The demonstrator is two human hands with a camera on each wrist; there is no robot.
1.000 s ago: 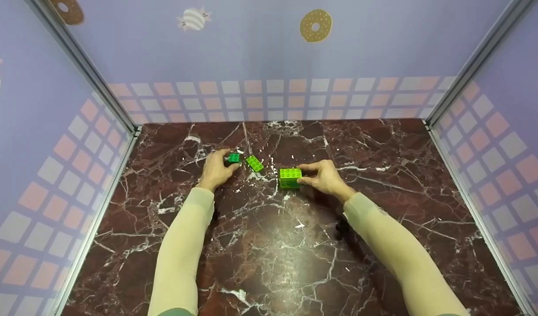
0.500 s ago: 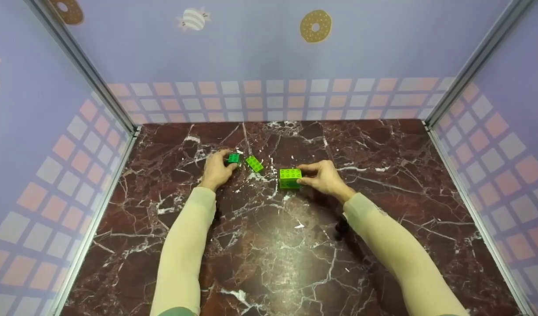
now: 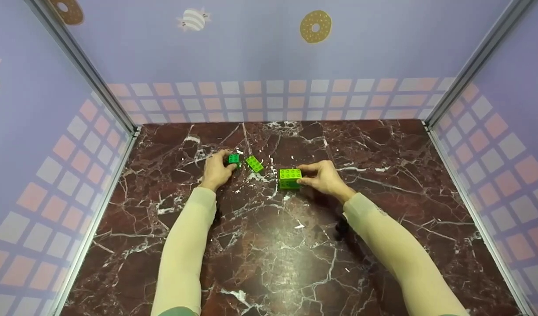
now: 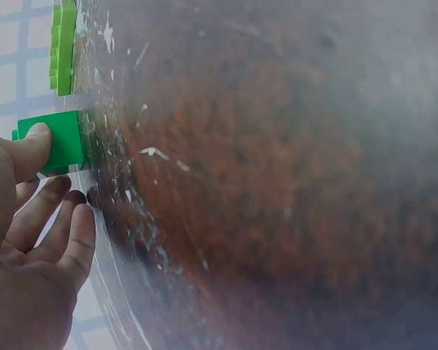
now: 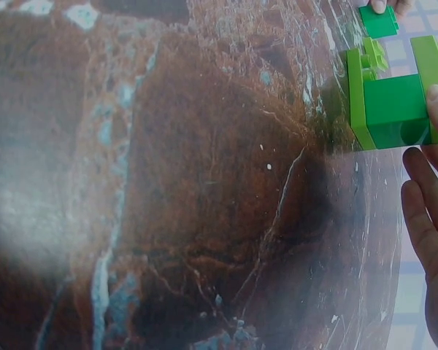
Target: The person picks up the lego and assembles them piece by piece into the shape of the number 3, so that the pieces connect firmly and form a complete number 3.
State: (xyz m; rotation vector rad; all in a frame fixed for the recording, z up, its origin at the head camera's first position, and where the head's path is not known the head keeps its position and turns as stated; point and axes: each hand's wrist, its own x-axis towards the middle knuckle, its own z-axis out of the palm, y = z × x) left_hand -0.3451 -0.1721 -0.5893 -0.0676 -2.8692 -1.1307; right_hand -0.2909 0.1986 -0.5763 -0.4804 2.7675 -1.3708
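Note:
At the left, my left hand [image 3: 215, 171] pinches a small dark green toy building brick [image 3: 233, 159] between thumb and fingers. In the left wrist view its thumb [image 4: 38, 142] lies against the side of that brick [image 4: 66, 138], which is at the table surface. My right hand [image 3: 326, 176] grips the right end of a brick stack [image 3: 290, 177]. The right wrist view shows the stack as a dark green brick [image 5: 396, 109] between two flat light green bricks, the upper one [image 5: 429, 73] under the thumb. Between the hands lies a loose flat light green brick [image 3: 254, 164], set at an angle.
A dark red marbled table [image 3: 269, 245] spreads under both arms. Purple panels with a checked band [image 3: 275, 98] enclose its back and sides, joined by metal corner posts [image 3: 466, 66].
The thumb of my left hand has drawn in against the small dark green brick, which has shifted very slightly. My right hand and the stack have stayed in place.

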